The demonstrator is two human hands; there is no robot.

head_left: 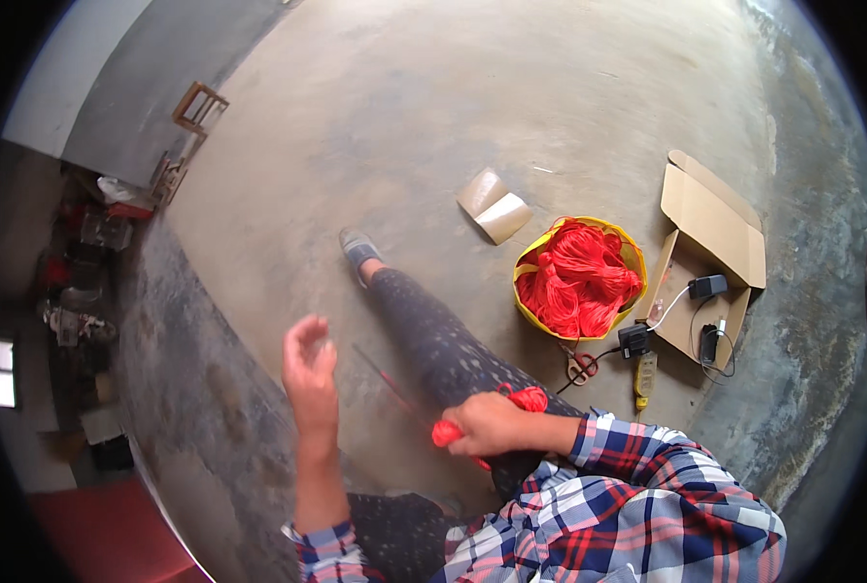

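Note:
My right hand [492,425] is closed around a bundle of red cord [527,398] above my thigh. Red loops stick out on both sides of the fist. From beside it a thin strand-like line [383,375], reddish low down and dark at its upper end, slants up toward my left hand [310,374]. That hand is raised to the left of my outstretched leg, its fingers bent and smeared by motion. Whether it pinches anything is not clear. To the right of my leg, a yellow round container [637,255] is heaped with red cord hanks [581,277].
Red-handled scissors [581,367] lie below the container, near a black power adapter [634,340] and a yellow power strip [645,379]. An open cardboard box [713,209] holds a charger and cables. Folded brown card [494,205] lies farther off. A wooden stool [198,107] and clutter line the left.

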